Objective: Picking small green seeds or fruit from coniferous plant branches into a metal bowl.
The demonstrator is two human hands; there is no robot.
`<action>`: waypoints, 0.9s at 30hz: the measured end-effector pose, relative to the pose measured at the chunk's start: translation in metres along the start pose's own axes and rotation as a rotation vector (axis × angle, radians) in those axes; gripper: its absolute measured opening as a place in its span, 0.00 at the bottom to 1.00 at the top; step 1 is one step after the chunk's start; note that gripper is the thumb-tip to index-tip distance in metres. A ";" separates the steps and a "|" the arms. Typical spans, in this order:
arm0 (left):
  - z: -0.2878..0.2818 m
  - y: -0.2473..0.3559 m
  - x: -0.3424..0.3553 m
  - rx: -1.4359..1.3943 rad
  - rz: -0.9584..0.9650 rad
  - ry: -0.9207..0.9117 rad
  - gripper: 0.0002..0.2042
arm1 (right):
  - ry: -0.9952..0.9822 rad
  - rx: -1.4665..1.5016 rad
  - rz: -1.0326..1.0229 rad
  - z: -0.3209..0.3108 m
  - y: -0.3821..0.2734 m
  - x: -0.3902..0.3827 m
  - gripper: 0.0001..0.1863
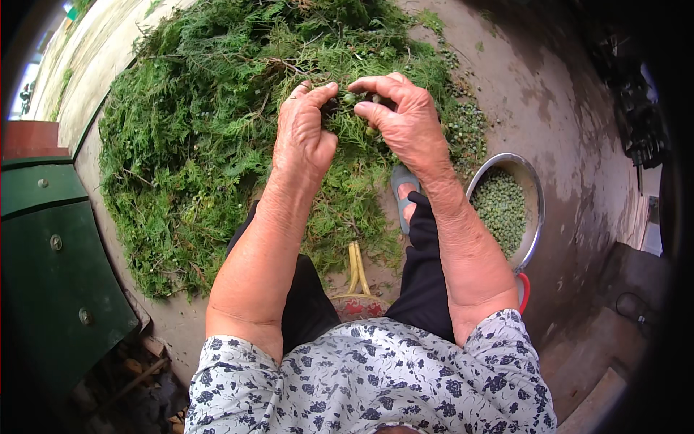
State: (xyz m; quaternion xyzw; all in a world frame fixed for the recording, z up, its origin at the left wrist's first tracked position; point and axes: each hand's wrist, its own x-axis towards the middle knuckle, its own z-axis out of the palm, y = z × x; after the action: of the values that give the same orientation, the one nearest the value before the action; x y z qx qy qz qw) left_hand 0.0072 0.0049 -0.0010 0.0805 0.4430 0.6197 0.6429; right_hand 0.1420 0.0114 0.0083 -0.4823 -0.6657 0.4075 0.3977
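We have both hands up at top centre, left hand (305,134) clenched on the green sprig (340,116), right hand (405,119) pinching its small green cone (350,97), metal bowl (531,189) right.

The heap of branches (217,145) is deep green. The bowl (531,188) is silver metal, filled with pale green berries (500,206). The blouse (376,383) is grey-white with dark blue flowers; the trousers (426,282) are black, the sandal (402,179) grey-blue.
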 end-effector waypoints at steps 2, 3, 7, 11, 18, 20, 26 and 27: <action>-0.001 0.002 0.000 0.130 -0.021 -0.011 0.31 | 0.012 -0.067 -0.043 0.000 0.001 0.000 0.13; 0.000 0.002 -0.002 0.131 -0.021 -0.010 0.31 | 0.023 -0.132 -0.087 0.001 0.001 0.000 0.14; 0.001 -0.001 -0.001 0.068 -0.008 -0.045 0.34 | 0.004 -0.100 -0.046 -0.001 0.004 0.002 0.14; -0.001 0.001 0.001 0.123 -0.027 -0.122 0.34 | 0.028 -0.106 -0.068 0.000 0.003 0.001 0.12; 0.003 -0.003 -0.002 0.092 0.001 -0.030 0.19 | 0.022 0.332 0.306 0.001 -0.005 -0.001 0.06; 0.004 -0.002 -0.002 0.105 -0.024 -0.067 0.13 | 0.011 0.463 0.369 -0.002 -0.003 -0.001 0.06; 0.007 0.002 -0.003 0.013 0.005 0.002 0.10 | -0.066 1.058 0.328 -0.015 0.010 0.007 0.08; 0.003 0.001 0.000 0.027 0.011 0.016 0.09 | -0.043 1.072 0.348 -0.016 0.007 0.008 0.09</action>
State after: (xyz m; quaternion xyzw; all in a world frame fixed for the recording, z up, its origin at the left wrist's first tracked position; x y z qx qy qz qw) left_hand 0.0085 0.0064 0.0019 0.0866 0.4560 0.6177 0.6349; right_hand 0.1575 0.0233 0.0082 -0.3073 -0.2842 0.7580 0.5003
